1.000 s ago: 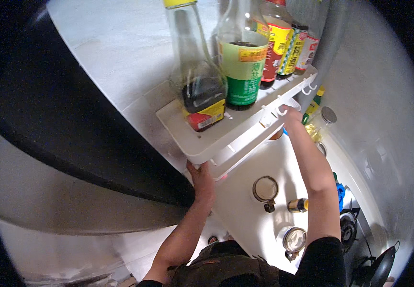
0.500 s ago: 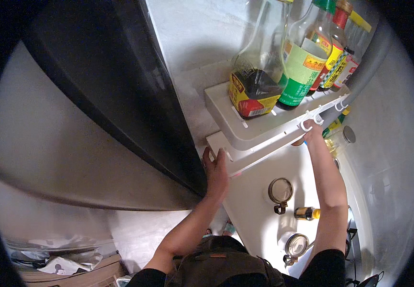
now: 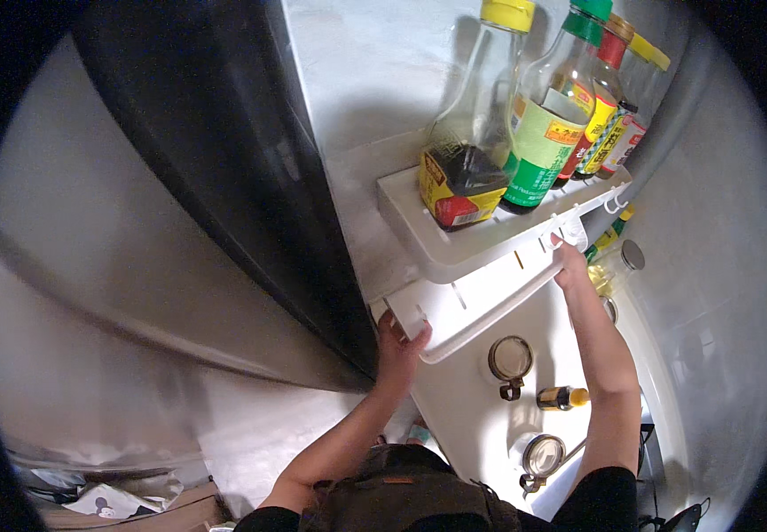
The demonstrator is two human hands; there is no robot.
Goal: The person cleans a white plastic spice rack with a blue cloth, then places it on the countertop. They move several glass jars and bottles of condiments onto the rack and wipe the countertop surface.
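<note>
Both my hands hold a long white shelf tray just below a fixed-looking white upper shelf. My left hand grips its left end, with thumb and fingers about the end wall. At the far right end, my right hand is closed on the tray's edge near white hooks. The tray's slotted floor shows from above, with nothing standing on it. Above it, the upper shelf carries several sauce bottles, among them a square-based bottle with a yellow cap and a green-labelled bottle.
Below on the white counter stand two lidded glass jars with a small dark bottle lying between them. An oil bottle is by the wall at right. A large dark appliance closes off the left.
The white tray has come out from under the upper shelf toward me, so more of its floor shows. Both hands moved with it, and the view shifted slightly.
</note>
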